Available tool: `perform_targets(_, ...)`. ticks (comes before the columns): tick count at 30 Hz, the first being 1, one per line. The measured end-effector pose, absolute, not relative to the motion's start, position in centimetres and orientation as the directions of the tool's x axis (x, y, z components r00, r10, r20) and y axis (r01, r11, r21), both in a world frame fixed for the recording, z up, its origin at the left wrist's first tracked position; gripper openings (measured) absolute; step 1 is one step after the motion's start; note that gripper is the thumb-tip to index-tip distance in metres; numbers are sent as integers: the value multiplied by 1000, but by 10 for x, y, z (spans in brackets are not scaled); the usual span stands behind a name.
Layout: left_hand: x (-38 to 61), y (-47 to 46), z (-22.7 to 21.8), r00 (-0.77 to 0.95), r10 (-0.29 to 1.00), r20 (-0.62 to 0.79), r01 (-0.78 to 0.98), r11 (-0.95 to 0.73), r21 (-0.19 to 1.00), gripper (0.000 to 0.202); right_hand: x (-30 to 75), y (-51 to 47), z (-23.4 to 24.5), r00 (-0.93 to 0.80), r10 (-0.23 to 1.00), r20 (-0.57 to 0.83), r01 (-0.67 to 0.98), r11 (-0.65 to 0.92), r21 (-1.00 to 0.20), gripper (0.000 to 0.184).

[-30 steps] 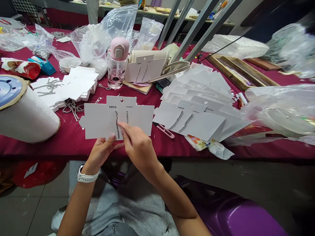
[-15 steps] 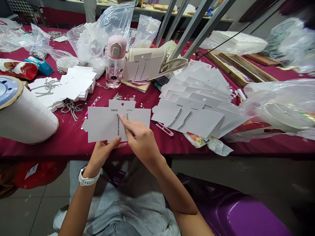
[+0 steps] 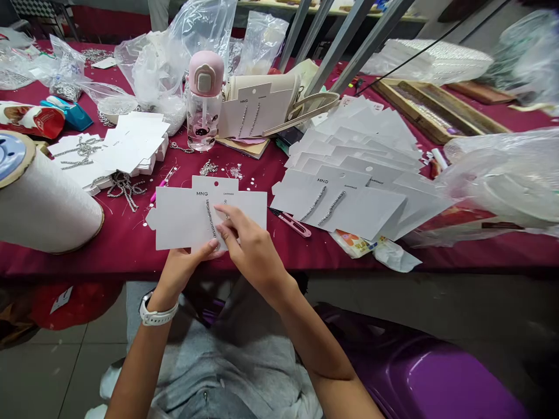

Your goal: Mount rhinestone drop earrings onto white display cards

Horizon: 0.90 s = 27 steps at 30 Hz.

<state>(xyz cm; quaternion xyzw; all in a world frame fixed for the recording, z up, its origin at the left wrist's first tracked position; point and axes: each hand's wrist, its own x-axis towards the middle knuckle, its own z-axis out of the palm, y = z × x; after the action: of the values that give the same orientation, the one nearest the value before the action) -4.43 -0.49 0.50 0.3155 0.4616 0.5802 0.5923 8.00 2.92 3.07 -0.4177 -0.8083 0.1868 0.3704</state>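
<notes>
My left hand [image 3: 183, 269] pinches the bottom edge of a white MNG earring card [image 3: 179, 218] held over the table's near edge. One rhinestone strand earring [image 3: 210, 217] hangs on the card. My right hand [image 3: 250, 247] rests on the card's front, its fingers pinched over the spot where the second strand sits, which they cover. A white watch is on my left wrist.
The dark red table [image 3: 131, 250] holds a fanned pile of finished cards [image 3: 349, 174] at right, blank cards [image 3: 135, 142] and loose chains [image 3: 124, 187] at left, a pink bottle [image 3: 203, 102], pink snips [image 3: 294, 224], a large white spool [image 3: 43, 201] and plastic bags [image 3: 502, 180].
The card has dropped slightly toward the table edge. My right fingers slid down the card and now cover the second strand.
</notes>
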Motion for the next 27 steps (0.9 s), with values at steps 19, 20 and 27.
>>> perform_targets(19, -48, 6, 4, -76, 941, -329, -423, 269, 865, 54, 96, 53, 49, -529, 539, 655, 429, 836, -342, 12)
perform_targets(20, -47, 6, 4, -73, 942, -328, -413, 270, 869, 55, 95, 56, 48, -559, 520, 646, 414, 850, -326, 12)
perform_targets(27, -48, 6, 4, -28, 944, -330, -352, 300, 887, 57, 89, 75, 30, -643, 324, 694, 277, 943, -183, 19)
